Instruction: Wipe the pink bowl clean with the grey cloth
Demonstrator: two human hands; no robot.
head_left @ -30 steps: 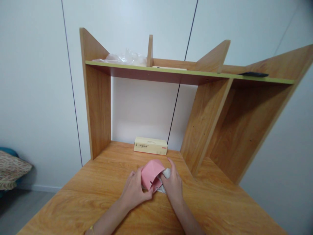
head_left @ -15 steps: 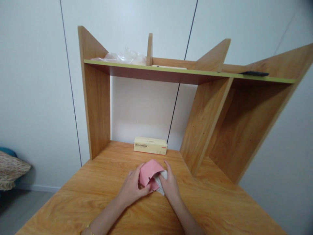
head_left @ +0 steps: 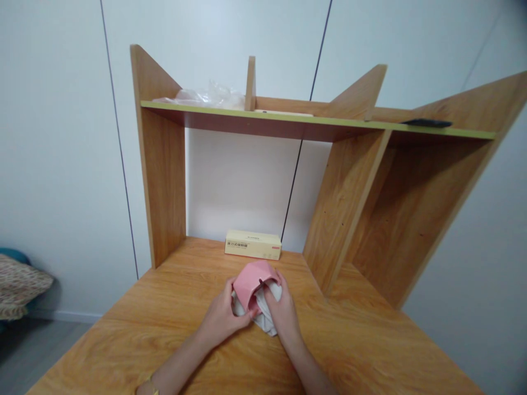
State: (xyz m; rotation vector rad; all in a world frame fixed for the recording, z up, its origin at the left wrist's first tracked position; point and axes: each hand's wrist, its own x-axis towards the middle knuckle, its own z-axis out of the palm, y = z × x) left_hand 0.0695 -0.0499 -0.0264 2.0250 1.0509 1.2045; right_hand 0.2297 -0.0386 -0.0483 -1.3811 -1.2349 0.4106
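A pink faceted container (head_left: 251, 278), hollow and with a small dark notch at its rim, is tilted with its opening toward me and to the right. My left hand (head_left: 223, 314) grips its left side, thumb at the lower rim. A pale grey-white cloth (head_left: 267, 325) is bunched at the opening and hangs below it; a bit of it also shows by my left fingers. My right hand (head_left: 285, 314) is closed on the cloth at the opening, some fingers against the container's right side. Its fingertips are partly hidden in the cloth.
A cream box (head_left: 252, 245) with printed lettering stands on the wooden desk (head_left: 164, 307) beyond my hands. Above the desk is a wooden shelf (head_left: 280, 123) bearing a clear plastic bag (head_left: 209, 97) and a flat dark object (head_left: 428, 123). Patterned fabric (head_left: 22, 285) lies at far left.
The container has turned and risen slightly, so its notch now sits higher and to the right. More of the cloth shows below it and by my left hand.
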